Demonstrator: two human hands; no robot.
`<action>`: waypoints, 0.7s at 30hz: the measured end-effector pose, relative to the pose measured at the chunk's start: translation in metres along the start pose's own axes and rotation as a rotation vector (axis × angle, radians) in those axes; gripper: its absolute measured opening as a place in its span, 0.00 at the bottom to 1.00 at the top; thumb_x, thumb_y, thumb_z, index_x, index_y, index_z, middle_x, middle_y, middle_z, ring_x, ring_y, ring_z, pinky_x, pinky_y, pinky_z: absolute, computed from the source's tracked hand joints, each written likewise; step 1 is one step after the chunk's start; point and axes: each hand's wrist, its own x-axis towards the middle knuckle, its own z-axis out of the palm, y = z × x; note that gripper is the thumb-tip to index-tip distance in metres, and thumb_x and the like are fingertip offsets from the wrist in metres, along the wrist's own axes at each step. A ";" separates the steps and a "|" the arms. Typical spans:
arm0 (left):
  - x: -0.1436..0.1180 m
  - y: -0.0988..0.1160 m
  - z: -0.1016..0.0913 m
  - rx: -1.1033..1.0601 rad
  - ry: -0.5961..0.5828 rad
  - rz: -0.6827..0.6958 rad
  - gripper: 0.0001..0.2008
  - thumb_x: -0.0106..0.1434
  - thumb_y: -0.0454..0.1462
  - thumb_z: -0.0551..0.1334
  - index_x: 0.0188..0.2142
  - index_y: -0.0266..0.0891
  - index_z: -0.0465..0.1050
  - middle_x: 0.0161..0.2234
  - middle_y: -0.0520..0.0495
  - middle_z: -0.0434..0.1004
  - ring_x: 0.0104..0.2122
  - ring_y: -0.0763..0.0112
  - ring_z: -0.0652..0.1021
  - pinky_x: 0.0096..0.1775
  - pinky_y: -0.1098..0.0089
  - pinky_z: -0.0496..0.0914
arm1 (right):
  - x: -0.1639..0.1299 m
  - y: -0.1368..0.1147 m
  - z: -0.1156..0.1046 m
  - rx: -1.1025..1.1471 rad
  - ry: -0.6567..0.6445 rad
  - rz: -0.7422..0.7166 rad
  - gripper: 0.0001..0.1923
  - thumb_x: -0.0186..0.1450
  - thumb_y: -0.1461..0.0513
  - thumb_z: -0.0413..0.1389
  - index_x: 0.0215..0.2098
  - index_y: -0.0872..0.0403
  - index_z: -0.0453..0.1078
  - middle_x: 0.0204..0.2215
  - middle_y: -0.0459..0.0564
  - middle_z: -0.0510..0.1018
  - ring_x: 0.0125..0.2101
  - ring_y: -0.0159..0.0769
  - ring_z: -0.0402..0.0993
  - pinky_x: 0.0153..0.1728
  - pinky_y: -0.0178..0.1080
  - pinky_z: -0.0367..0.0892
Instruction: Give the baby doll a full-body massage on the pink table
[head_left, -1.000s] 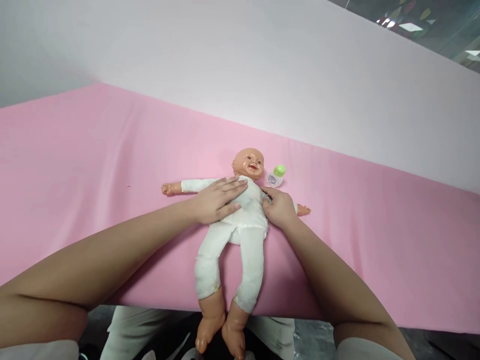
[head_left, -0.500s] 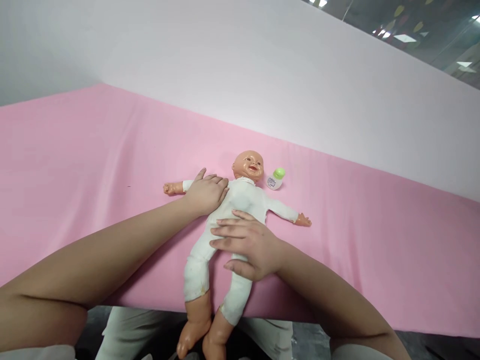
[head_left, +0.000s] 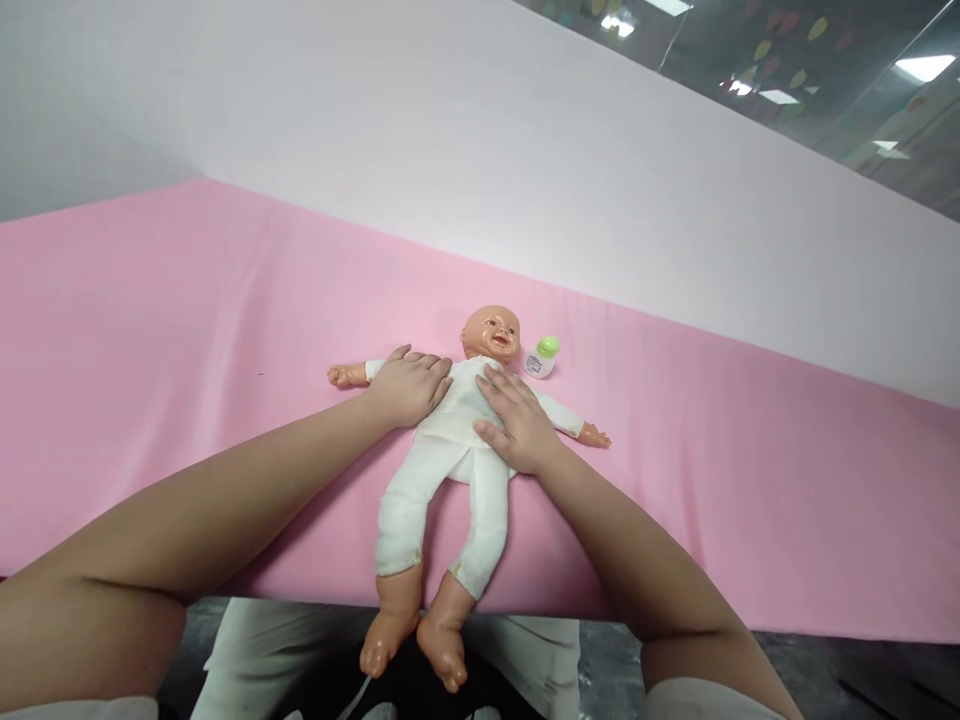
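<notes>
There's the doll (head_left: 459, 410) face-up on the pink counter (head_left: 675, 540), left hand (head_left: 411, 388) and right hand (head_left: 523, 422) resting flat on it, fingers unclamped, its cloth trunk probably light, soft and the surest hold.

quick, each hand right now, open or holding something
Left hand: open, resting on the doll near its shoulder.
Right hand: open, resting on the doll's torso.

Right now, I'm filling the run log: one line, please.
left hand: on doll; right hand: on its torso; bottle: beside its head
</notes>
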 end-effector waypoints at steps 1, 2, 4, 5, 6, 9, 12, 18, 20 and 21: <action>-0.002 -0.001 -0.002 0.014 0.017 0.001 0.23 0.79 0.44 0.47 0.56 0.37 0.77 0.52 0.34 0.85 0.53 0.48 0.82 0.67 0.40 0.57 | -0.003 0.004 0.001 -0.018 0.025 0.045 0.40 0.78 0.42 0.47 0.79 0.56 0.54 0.79 0.60 0.55 0.78 0.53 0.51 0.76 0.58 0.52; -0.005 -0.003 -0.004 0.037 0.030 -0.004 0.22 0.79 0.44 0.48 0.54 0.38 0.78 0.50 0.35 0.85 0.52 0.48 0.82 0.68 0.40 0.55 | -0.007 0.008 0.001 -0.044 0.038 0.093 0.40 0.78 0.43 0.47 0.79 0.58 0.54 0.78 0.62 0.58 0.76 0.54 0.56 0.74 0.56 0.56; -0.012 -0.007 -0.008 0.101 0.037 -0.030 0.21 0.78 0.43 0.49 0.48 0.37 0.80 0.44 0.35 0.85 0.48 0.49 0.83 0.69 0.40 0.54 | -0.015 0.017 0.001 -0.130 0.020 0.190 0.40 0.79 0.44 0.46 0.78 0.62 0.55 0.73 0.65 0.67 0.71 0.56 0.64 0.71 0.55 0.61; -0.016 -0.010 -0.010 0.133 0.034 -0.047 0.22 0.77 0.43 0.49 0.46 0.36 0.80 0.42 0.35 0.85 0.46 0.49 0.83 0.68 0.40 0.55 | -0.020 0.021 0.000 -0.189 -0.002 0.239 0.39 0.79 0.45 0.45 0.77 0.64 0.57 0.70 0.67 0.70 0.69 0.57 0.68 0.69 0.55 0.62; -0.020 -0.014 -0.012 0.162 0.031 -0.065 0.22 0.77 0.43 0.48 0.45 0.35 0.80 0.40 0.34 0.85 0.45 0.48 0.83 0.68 0.40 0.55 | -0.024 0.026 -0.001 -0.250 -0.025 0.288 0.38 0.79 0.46 0.45 0.76 0.65 0.58 0.68 0.68 0.73 0.66 0.58 0.70 0.68 0.55 0.62; -0.032 -0.028 -0.014 0.201 0.042 -0.110 0.24 0.77 0.45 0.48 0.47 0.34 0.81 0.41 0.32 0.84 0.49 0.44 0.82 0.69 0.40 0.53 | -0.039 0.038 -0.009 -0.382 -0.067 0.403 0.33 0.80 0.50 0.45 0.74 0.63 0.62 0.64 0.68 0.77 0.63 0.59 0.73 0.66 0.57 0.61; -0.040 -0.045 -0.015 0.169 0.022 -0.186 0.27 0.76 0.50 0.49 0.54 0.35 0.80 0.50 0.29 0.83 0.61 0.37 0.76 0.70 0.36 0.47 | -0.052 0.053 -0.024 -0.358 -0.067 0.483 0.33 0.78 0.49 0.49 0.72 0.61 0.65 0.64 0.66 0.77 0.63 0.59 0.73 0.64 0.55 0.62; -0.038 -0.087 -0.020 0.019 -0.124 -0.452 0.33 0.72 0.60 0.52 0.58 0.39 0.76 0.58 0.28 0.80 0.61 0.34 0.74 0.67 0.29 0.48 | -0.070 0.087 -0.068 -0.009 -0.143 0.573 0.22 0.66 0.48 0.64 0.56 0.45 0.80 0.54 0.51 0.83 0.51 0.48 0.79 0.48 0.43 0.70; -0.036 -0.099 -0.025 -0.030 -0.169 -0.506 0.32 0.70 0.62 0.52 0.52 0.40 0.77 0.57 0.29 0.80 0.57 0.36 0.77 0.64 0.34 0.58 | -0.075 0.095 -0.076 0.053 -0.140 0.589 0.19 0.63 0.50 0.66 0.50 0.46 0.82 0.49 0.50 0.83 0.47 0.46 0.79 0.44 0.42 0.69; -0.035 -0.103 -0.027 -0.058 -0.182 -0.520 0.32 0.69 0.63 0.53 0.50 0.41 0.77 0.57 0.30 0.80 0.56 0.38 0.77 0.61 0.39 0.63 | -0.077 0.098 -0.079 0.079 -0.127 0.604 0.18 0.62 0.50 0.67 0.47 0.47 0.82 0.46 0.49 0.83 0.44 0.45 0.79 0.43 0.41 0.68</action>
